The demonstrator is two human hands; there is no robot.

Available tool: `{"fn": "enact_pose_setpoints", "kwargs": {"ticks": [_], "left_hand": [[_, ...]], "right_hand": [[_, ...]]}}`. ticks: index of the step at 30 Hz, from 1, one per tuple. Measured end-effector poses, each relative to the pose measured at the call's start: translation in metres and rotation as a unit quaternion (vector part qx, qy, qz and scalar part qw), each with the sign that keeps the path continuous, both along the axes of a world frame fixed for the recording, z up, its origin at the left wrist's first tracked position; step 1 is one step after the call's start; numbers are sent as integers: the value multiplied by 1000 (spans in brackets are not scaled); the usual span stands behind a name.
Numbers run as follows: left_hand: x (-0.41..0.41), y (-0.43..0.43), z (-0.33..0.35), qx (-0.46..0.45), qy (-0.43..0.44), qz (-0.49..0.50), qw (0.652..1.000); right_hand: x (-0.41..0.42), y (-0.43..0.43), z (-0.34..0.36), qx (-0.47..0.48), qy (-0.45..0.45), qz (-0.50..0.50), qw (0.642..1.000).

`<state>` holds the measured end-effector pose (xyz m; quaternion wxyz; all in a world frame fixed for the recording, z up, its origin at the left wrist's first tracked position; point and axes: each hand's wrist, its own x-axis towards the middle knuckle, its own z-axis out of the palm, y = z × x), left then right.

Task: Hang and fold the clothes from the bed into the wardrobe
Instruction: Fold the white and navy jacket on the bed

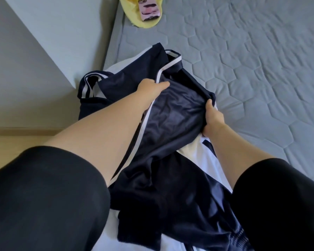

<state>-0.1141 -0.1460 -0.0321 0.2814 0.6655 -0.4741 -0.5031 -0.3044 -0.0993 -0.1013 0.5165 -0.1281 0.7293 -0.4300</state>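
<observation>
No readable brand or writing on the navy garment (170,109) w/ white trim. It lay bunched at the edge of the grey quilted mattress (261,69), over white clothing (198,160). Left hand (150,87) gripped its trimmed edge; right hand (213,117) pinched the fabric. Yellow plush toy (143,11) near the top edge; pale wall (34,60) & wood floor (16,138) at left.

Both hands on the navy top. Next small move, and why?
Probably lift it clear. The left hand and right hand both grip the shiny navy white-trimmed top, which lies bunched over a white garment on the grey quilted mattress.
</observation>
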Motion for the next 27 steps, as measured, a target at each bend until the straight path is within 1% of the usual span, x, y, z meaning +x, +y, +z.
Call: {"fn": "enact_pose_setpoints", "kwargs": {"ticks": [2, 4, 6, 7, 8, 10, 11, 12, 13, 14, 15, 17, 19, 21, 22, 24, 26, 27], "left_hand": [[9, 17, -4, 62, 23, -39, 997], [17, 41, -7, 91, 47, -61, 993], [25, 63, -8, 102, 61, -63, 991], [30, 74, -7, 98, 61, -59, 992], [35, 87, -6, 94, 68, -54, 992], [45, 113, -4, 98, 97, -43, 990], [51, 128, -3, 95, 109, -36, 989], [57, 143, -4, 91, 113, -31, 989], [64, 157, -8, 90, 112, -24, 989], [69, 171, -10, 93, 117, -14, 989], [74, 182, -12, 103, 135, -1, 986], [77, 199, -9, 129, 181, 24, 975], [77, 209, -2, 157, 192, 25, 968], [79, 217, 3, 174, 175, 14, 969], [79, 221, 5, 186, 186, 20, 964], [84, 228, 7, 220, 262, 59, 938], [92, 237, 9, 218, 341, 93, 910], [96, 240, 11, 207, 358, 83, 907]], "right_hand": [[3, 0, 0, -3, 50, 11, 999], [6, 3, 5, 3, 95, 25, 995], [9, 11, 14, 25, 169, 59, 983], [10, 15, 20, 32, 194, 72, 978], [13, 19, 26, 30, 193, 74, 978], [18, 27, 37, 18, 139, 42, 989], [20, 32, 42, 4, 96, 23, 995], [21, 36, 47, -14, 36, 12, 999], [23, 39, 52, -40, -42, 9, 998], [24, 44, 57, -68, -121, 12, 990], [26, 51, 62, -88, -178, 23, 980], [29, 65, 73, -112, -244, 63, 961], [35, 83, 79, -127, -284, 103, 945], [44, 108, 84, -94, -305, 145, 937], [50, 121, 87, -70, -305, 175, 934], [58, 143, 91, -39, -276, 251, 927], [64, 162, 94, -32, -236, 318, 918], [66, 169, 93, -36, -216, 325, 920]]}}
